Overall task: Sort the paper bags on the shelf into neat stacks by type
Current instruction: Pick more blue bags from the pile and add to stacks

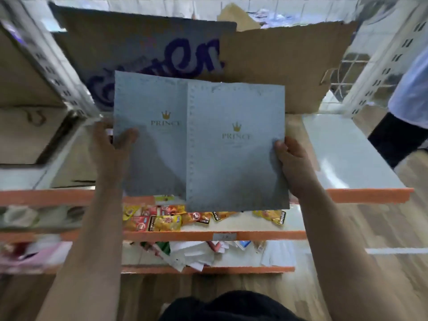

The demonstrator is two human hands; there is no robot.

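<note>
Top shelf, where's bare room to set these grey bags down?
Bare white shelf top lies right of the right hand, between the plain brown bag behind and the orange front edge. Behind the grey bags and at left, brown bags crowd it.

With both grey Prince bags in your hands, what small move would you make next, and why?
Probably slide the left bag fully behind the right bag until the edges line up. Both carry the same crown print, so they look like one type, yet they overlap only partly and the right one sits lower. The left hand and right hand each grip an outer edge.
</note>
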